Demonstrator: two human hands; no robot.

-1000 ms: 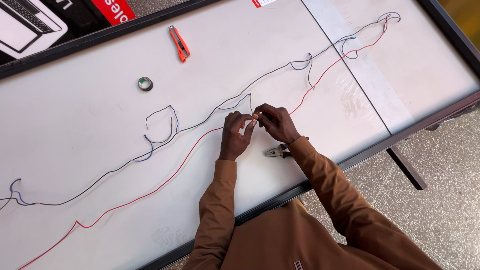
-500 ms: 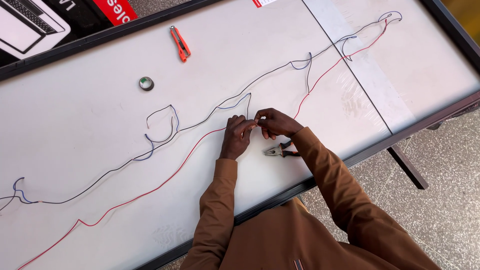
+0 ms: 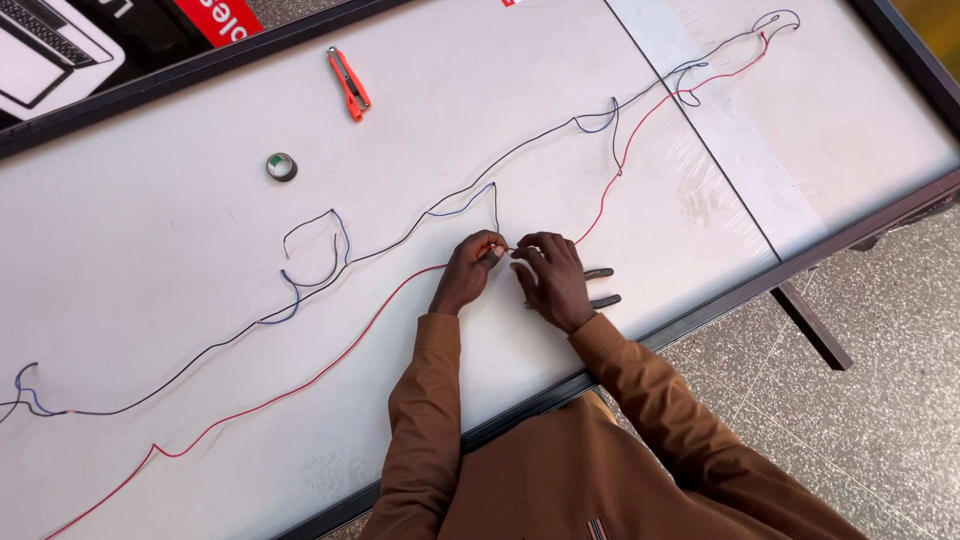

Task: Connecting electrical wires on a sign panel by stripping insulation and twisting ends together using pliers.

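Head view: left hand (image 3: pixel 468 272) and right hand (image 3: pixel 552 280) now closer together, both pinching thin red wire (image 3: pixel 330 365) mid-table on white board (image 3: pixel 150 260). Dark-handled pliers (image 3: pixel 600 287), visible beside the wrist earlier, now half hidden under right hand.

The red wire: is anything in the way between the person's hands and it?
Nothing visible. The left hand and right hand both pinch the red wire at their fingertips, over the white table. The dark wire lies just beyond; dark tool handles poke out beside the right hand.
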